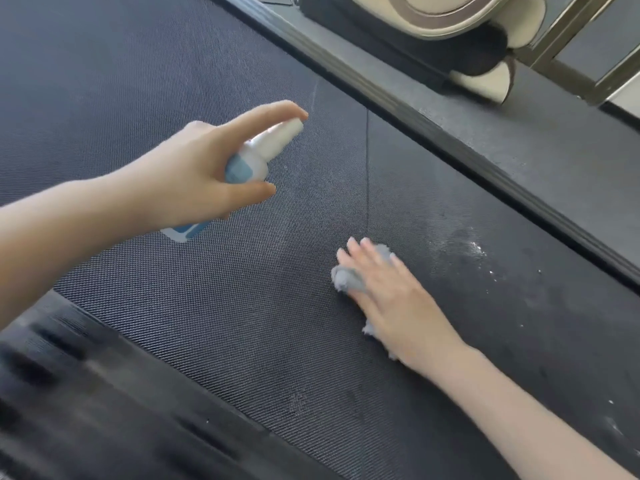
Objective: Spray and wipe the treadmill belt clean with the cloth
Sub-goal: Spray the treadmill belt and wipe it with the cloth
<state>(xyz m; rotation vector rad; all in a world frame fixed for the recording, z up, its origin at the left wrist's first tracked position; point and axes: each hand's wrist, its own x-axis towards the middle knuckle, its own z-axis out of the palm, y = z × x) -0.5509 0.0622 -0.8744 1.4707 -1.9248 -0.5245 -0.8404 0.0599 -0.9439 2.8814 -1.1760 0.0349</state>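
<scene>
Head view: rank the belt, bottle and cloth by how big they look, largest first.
1. belt: fills most of the frame.
2. bottle: partly hidden in the left hand.
3. cloth: mostly covered by the right hand.
The order of 2 and 3 is unsure, as both are partly hidden.

Cream-and-black machine [512, 19], metal frame [561, 32]

Cream unit [450, 19] w/ dark base, top ctr; metal frame [554, 39] top rt.
</scene>
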